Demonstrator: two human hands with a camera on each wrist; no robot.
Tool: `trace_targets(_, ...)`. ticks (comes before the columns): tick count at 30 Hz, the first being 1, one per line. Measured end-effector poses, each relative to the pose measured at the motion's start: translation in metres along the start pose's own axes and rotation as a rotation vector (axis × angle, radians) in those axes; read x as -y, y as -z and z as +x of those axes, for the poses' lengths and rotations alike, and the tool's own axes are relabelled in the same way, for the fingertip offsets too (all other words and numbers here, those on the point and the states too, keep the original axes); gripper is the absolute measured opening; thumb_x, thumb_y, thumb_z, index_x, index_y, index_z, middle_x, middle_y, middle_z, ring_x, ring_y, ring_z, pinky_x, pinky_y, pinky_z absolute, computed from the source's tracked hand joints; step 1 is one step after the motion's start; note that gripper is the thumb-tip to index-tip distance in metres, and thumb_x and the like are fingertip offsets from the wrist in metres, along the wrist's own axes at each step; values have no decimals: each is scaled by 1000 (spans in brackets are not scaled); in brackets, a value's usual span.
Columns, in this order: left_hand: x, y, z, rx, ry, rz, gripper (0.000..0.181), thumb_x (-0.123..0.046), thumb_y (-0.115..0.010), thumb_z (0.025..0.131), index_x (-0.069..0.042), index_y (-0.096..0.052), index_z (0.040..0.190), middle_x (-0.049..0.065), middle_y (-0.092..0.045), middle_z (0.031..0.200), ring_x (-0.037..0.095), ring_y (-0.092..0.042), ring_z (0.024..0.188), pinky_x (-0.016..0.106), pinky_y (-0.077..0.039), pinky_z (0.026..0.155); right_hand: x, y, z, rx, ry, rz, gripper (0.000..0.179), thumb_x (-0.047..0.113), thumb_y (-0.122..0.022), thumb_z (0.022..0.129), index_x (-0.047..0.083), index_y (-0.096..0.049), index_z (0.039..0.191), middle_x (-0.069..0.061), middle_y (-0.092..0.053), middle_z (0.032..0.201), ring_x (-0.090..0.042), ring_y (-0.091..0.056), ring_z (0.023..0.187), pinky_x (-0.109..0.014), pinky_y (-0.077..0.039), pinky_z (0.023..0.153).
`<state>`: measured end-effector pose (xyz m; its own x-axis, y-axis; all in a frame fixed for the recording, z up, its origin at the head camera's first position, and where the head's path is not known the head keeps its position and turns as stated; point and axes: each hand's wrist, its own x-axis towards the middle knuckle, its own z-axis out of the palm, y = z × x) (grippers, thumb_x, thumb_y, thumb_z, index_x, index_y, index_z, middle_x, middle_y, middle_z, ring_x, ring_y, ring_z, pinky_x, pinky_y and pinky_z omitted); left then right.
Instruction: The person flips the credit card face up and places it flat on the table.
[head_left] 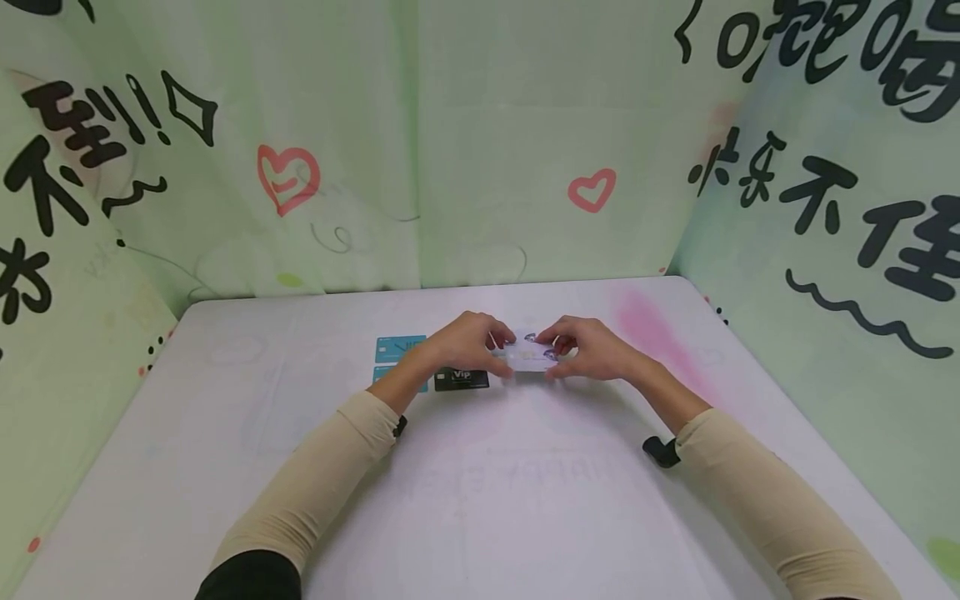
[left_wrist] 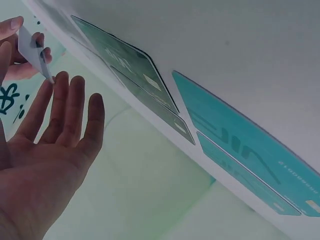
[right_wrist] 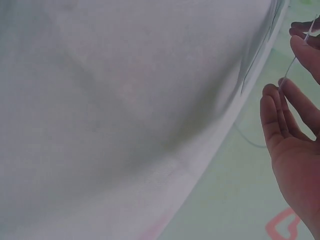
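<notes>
Between my two hands a white card point(head_left: 529, 358) with purple prints is held up off the table, tilted. My left hand point(head_left: 467, 342) holds its left side, thumb below and fingers above. The right hand point(head_left: 588, 348) grips the other side between thumb and fingers. Seen from the left wrist, the card point(left_wrist: 32, 52) stands at the left hand's point(left_wrist: 55, 155) fingertips. From the right wrist, it appears edge-on and slightly bent at the right hand point(right_wrist: 295, 150). Two blue cards point(head_left: 400, 348) and a black "Vip" card point(head_left: 461, 380) lie under and beside my left forearm.
In the left wrist view, two dark cards point(left_wrist: 122, 60) and two teal cards point(left_wrist: 240, 135) lie in pairs on the table. A white cloth covers the table point(head_left: 480, 500). Green printed curtains point(head_left: 487, 167) with hearts and black lettering stand behind it and at both sides.
</notes>
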<state>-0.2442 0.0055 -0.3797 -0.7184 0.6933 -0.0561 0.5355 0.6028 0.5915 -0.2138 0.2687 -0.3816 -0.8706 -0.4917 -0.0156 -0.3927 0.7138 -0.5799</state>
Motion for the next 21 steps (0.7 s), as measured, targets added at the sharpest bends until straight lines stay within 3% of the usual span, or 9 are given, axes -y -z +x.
trace_targets(10, -11, -4, 3, 8, 36, 106, 51, -29, -88, 84, -8, -72, 128, 6, -72, 114, 20, -62, 105, 34, -52, 97, -2, -3, 0, -4, 17, 4, 54, 18, -91, 80, 3, -71, 128, -9, -69, 116, -23, -66, 99, -48, -56, 95)
trace_targets(21, -7, -10, 4, 46, 83, 167, 47, -32, -87, 85, -9, -74, 124, 5, -71, 112, 18, -61, 103, 34, -52, 98, -4, -7, 2, 30, 61, 14, 44, 12, -89, 81, 4, -71, 120, -10, -73, 114, -24, -67, 100, -46, -56, 94)
